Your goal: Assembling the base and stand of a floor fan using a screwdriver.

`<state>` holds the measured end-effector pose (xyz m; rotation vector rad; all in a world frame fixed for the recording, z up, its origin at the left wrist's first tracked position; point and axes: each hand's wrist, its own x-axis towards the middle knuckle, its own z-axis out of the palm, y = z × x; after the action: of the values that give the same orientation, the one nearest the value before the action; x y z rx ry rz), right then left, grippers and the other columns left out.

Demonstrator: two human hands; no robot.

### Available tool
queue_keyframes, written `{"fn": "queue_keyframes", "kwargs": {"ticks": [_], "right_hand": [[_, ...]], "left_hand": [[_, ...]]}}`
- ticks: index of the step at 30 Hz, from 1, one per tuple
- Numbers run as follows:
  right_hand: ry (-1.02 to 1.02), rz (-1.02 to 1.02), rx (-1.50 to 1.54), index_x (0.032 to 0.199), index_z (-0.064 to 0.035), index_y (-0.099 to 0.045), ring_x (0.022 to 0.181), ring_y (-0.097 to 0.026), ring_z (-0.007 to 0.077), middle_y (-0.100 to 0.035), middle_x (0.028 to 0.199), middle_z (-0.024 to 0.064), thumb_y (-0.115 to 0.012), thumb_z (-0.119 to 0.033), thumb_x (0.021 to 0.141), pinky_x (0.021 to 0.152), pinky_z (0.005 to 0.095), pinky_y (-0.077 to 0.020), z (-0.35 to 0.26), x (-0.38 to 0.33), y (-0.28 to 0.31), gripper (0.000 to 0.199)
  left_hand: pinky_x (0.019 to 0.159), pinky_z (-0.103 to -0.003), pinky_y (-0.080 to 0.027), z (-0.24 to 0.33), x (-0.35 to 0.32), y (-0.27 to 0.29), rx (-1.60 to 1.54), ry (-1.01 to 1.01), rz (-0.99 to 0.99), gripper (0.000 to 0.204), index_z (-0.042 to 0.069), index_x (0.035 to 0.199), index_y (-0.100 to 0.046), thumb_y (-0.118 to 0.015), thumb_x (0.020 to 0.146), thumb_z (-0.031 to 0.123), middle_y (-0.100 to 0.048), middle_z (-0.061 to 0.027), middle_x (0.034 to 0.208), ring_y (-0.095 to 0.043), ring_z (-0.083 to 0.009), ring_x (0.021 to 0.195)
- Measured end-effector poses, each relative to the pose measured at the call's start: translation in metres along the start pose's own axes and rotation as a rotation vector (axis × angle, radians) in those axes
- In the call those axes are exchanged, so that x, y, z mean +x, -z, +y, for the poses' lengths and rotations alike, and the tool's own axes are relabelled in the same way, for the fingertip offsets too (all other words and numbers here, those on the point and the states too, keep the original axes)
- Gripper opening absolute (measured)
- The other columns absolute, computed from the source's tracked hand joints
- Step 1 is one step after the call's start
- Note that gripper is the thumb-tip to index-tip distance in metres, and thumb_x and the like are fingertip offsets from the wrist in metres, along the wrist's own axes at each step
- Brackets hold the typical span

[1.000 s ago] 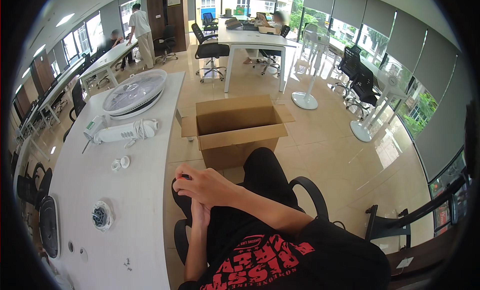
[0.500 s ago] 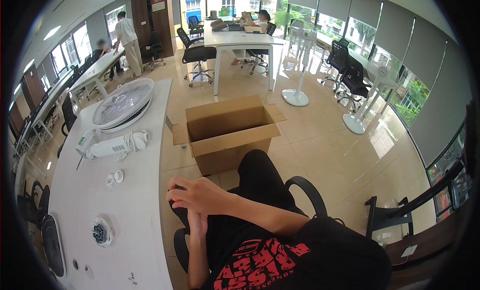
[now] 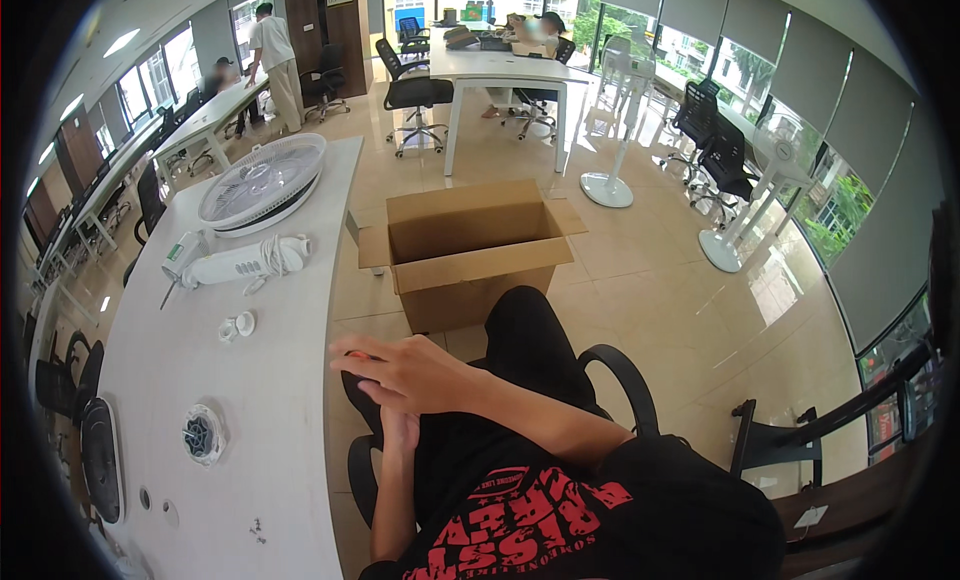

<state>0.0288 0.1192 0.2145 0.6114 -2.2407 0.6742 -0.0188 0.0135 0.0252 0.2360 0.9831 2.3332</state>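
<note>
My right hand [image 3: 410, 372] lies across the top of my left hand [image 3: 400, 427], both just off the table's right edge above my lap. Both are closed together around a small item; only an orange bit [image 3: 362, 355] shows between the fingers, so its kind is hidden. To their left on the white table [image 3: 290, 380] sit a round hub with a dark ribbed centre [image 3: 203, 435], two small white caps [image 3: 237, 326], a few screws [image 3: 258, 531] and small rings [image 3: 168, 511]. Farther up lie a white fan body with a coiled cord [image 3: 250, 261] and fan grilles [image 3: 265, 185].
An open cardboard box [image 3: 480, 295] stands on the floor ahead of my knee. A dark oval base [image 3: 101, 460] lies at the table's left edge. Two white pedestal fans [image 3: 607, 190] [image 3: 720, 251] and office chairs [image 3: 415, 95] stand farther off. Other people are at distant tables.
The view has shifted slightly, moving the room right and up in the picture. My hands stay together; the right hand's fingers have changed position a little over the left.
</note>
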Motion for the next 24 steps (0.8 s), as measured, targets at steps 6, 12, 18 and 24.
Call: {"fn": "queue_keyframes", "kwargs": {"ticks": [6,12,18,24], "right_hand": [[-0.068,-0.138,0.007,0.116,-0.0138,-0.064,0.067,-0.065,0.0228,-0.058,0.112,0.0020,-0.071,-0.019,0.094,0.058,0.0341,-0.0555,0.010,-0.006,-0.007,0.024],[-0.064,-0.025,0.014,0.118,-0.0142,-0.064,0.071,-0.066,0.0237,-0.059,0.111,0.0021,-0.070,-0.019,0.095,0.059,0.0335,-0.0562,0.010,-0.008,-0.015,0.025],[-0.051,-0.022,0.015,0.119,-0.0132,-0.064,0.072,-0.067,0.0241,-0.058,0.114,0.0020,-0.070,-0.023,0.095,0.060,0.0353,-0.0569,0.003,-0.005,-0.011,0.027],[-0.139,-0.148,-0.024,0.120,-0.0114,-0.063,0.074,-0.067,0.0236,-0.059,0.123,0.0012,-0.068,-0.018,0.096,0.061,0.0363,-0.0571,0.003,-0.006,-0.014,0.026]], "left_hand": [[0.107,-0.034,-0.053,-0.010,0.004,0.023,0.032,0.066,0.008,0.056,0.012,0.161,-0.029,-0.037,0.114,0.043,-0.048,-0.0047,0.152,-0.054,-0.0171,0.137],[0.101,-0.041,-0.058,-0.015,0.006,0.024,0.006,-0.008,0.047,0.051,0.007,0.150,-0.044,-0.048,0.111,0.040,-0.057,-0.0089,0.145,-0.063,-0.0239,0.128],[0.104,-0.036,-0.055,-0.007,0.002,0.020,0.013,0.058,0.007,0.053,0.007,0.152,-0.040,-0.046,0.112,0.041,-0.056,-0.0062,0.143,-0.060,-0.0184,0.131],[0.105,-0.036,-0.055,0.003,-0.002,-0.008,0.055,0.006,-0.019,0.054,0.006,0.154,-0.038,-0.047,0.112,0.039,-0.053,-0.0067,0.147,-0.058,-0.0181,0.133]]}}
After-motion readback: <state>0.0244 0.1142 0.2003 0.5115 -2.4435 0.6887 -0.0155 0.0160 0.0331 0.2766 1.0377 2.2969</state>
